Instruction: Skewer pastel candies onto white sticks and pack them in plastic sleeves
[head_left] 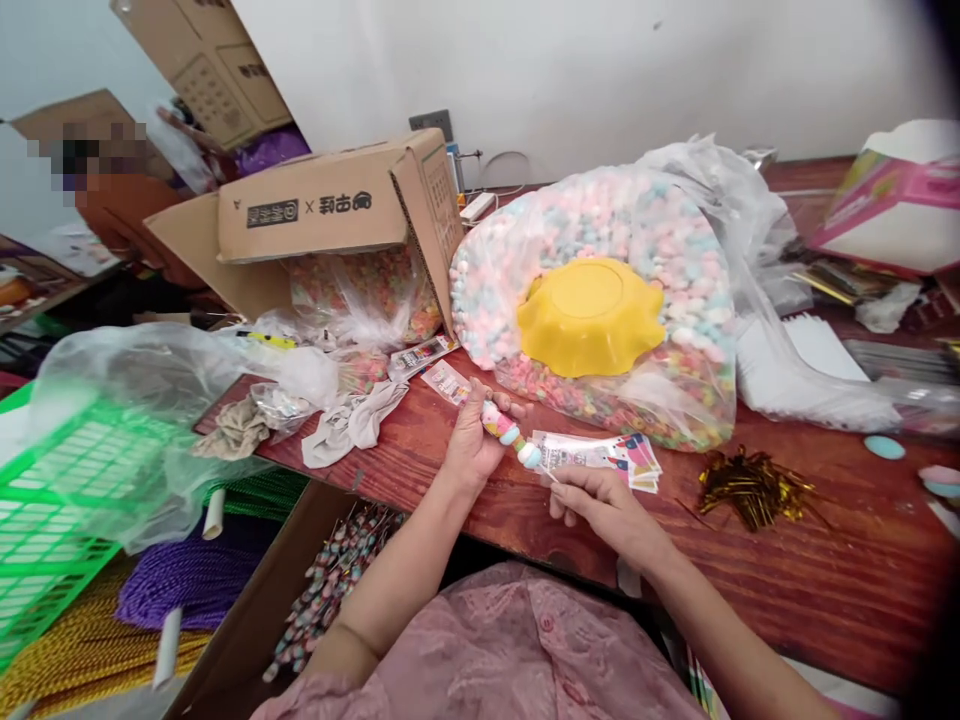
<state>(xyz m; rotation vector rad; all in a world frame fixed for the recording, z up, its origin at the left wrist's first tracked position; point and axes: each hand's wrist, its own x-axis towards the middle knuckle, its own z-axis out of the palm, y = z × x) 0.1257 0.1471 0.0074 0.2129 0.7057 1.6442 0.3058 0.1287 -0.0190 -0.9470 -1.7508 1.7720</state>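
Between my hands is a marshmallow skewer (510, 436), a short row of pastel pink, yellow, white and blue sweets on a thin stick. My left hand (472, 435) is closed around its upper left end. With thumb and fingers, my right hand (592, 500) pinches the bare stick at the lower right end. Behind the right hand, a small stack of printed clear sleeves (600, 455) lies on the red-brown wooden table (442, 490). Another printed sleeve (446, 382) rests just beyond my left hand.
A yellow scalloped bowl (592, 315) lies upside down on a large bag of marshmallows (667, 220). Left of it, a cardboard box (315, 205) holds bagged candy. Gold twist ties (754, 490) lie at right. Below left, a carton holds many finished-looking skewers (330, 580), beside a green basket (67, 500).
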